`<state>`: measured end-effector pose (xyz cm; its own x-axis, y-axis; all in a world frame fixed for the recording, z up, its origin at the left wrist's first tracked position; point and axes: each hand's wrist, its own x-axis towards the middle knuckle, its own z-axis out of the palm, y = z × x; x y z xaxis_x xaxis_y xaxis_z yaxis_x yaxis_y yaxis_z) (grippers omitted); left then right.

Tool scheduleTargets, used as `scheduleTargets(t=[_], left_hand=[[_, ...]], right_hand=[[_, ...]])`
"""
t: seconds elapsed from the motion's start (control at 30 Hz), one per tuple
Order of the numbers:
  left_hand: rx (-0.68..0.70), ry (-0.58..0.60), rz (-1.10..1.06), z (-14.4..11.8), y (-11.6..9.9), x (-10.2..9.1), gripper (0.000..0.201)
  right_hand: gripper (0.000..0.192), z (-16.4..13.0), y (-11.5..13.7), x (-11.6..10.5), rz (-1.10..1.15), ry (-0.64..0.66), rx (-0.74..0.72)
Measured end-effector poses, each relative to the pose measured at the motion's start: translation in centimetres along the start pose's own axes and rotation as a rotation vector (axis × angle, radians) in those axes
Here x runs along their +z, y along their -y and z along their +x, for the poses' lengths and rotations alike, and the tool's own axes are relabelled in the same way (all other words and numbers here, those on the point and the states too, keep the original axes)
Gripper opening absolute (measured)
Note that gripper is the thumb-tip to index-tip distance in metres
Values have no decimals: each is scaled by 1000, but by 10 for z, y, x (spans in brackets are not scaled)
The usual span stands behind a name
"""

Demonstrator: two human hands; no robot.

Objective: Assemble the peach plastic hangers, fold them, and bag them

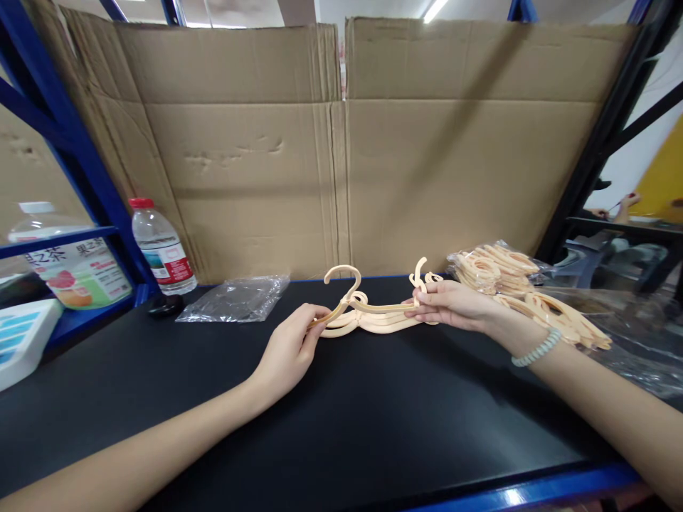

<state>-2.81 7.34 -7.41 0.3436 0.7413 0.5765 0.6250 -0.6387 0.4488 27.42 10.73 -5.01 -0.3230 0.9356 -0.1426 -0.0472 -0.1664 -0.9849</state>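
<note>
A small stack of cream plastic hangers point(373, 315) lies on the black tabletop point(341, 412) near its back edge. My left hand point(291, 348) pinches the left end of the top hanger. My right hand point(451, 304), with a pale bead bracelet on the wrist, grips the right end of the same stack. The hooks stick up between the two hands. More cream hangers point(512, 274) lie in clear plastic bags just right of my right hand, partly behind my forearm.
An empty clear plastic bag point(237, 299) lies left of the hangers. A water bottle with a red cap point(161, 249) stands at the back left beside a blue rack post. Cardboard sheets point(341, 142) wall off the back. Another person's hand shows far right.
</note>
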Motion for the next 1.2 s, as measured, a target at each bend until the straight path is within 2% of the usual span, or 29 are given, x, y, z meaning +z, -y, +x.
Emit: scheduleTargets(t=[0.37, 0.87, 1.2], left_hand=[[18, -2, 19, -1, 1, 1, 17], [26, 8, 36, -1, 2, 1, 18], [16, 17, 14, -1, 3, 1, 16]], right_hand=[[5, 4, -5, -5, -15, 24, 12], [10, -2, 2, 5, 5, -21, 87], [15, 1, -4, 7, -15, -52, 35]])
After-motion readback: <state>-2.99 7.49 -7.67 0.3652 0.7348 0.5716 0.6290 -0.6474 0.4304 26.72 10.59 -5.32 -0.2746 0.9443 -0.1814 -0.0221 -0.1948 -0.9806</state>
